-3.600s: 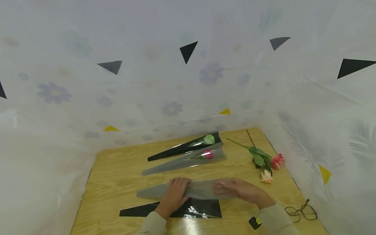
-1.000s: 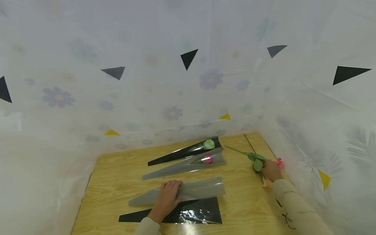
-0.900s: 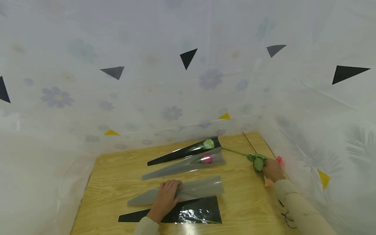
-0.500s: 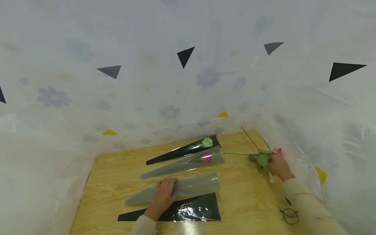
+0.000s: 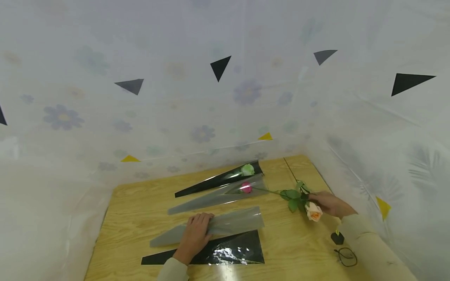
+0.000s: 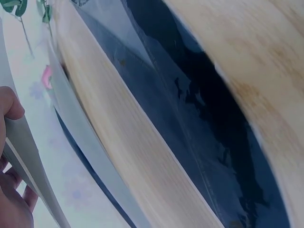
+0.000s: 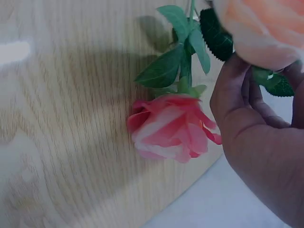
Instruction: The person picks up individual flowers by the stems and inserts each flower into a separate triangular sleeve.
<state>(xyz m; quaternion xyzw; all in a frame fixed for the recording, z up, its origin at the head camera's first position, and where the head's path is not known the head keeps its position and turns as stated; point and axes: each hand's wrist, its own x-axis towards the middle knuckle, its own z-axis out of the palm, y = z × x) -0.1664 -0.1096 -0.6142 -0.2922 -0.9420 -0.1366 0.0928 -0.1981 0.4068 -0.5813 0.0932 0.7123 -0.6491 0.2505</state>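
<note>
My left hand (image 5: 195,234) grips a translucent grey flower sleeve (image 5: 235,222); in the left wrist view, thumb and fingers pinch the sleeve (image 6: 29,152) from both sides. At the table's right, my right hand (image 5: 328,203) holds a peach rose (image 5: 314,212) just below its bloom. In the right wrist view the peach bloom (image 7: 266,31) sits above the curled fingers, and a coral-pink rose (image 7: 171,128) lies beneath on the wood. The head view hides that coral bloom behind my hand. A flat black sleeve (image 5: 242,248) lies nearest me, partly under my left forearm.
Farther back lie a black sleeve (image 5: 211,181) holding a green rose (image 5: 247,169) and a grey sleeve (image 5: 211,201) holding a pink rose (image 5: 246,187). Glasses (image 5: 347,257) and a small black object (image 5: 337,238) lie by my right sleeve. Translucent curtains (image 5: 158,117) surround the wooden table (image 5: 288,249).
My right hand has left the grey sleeve, reached the roses and taken the peach one, its bloom now turned toward me. My left hand stays on the sleeve, which has shifted slightly left.
</note>
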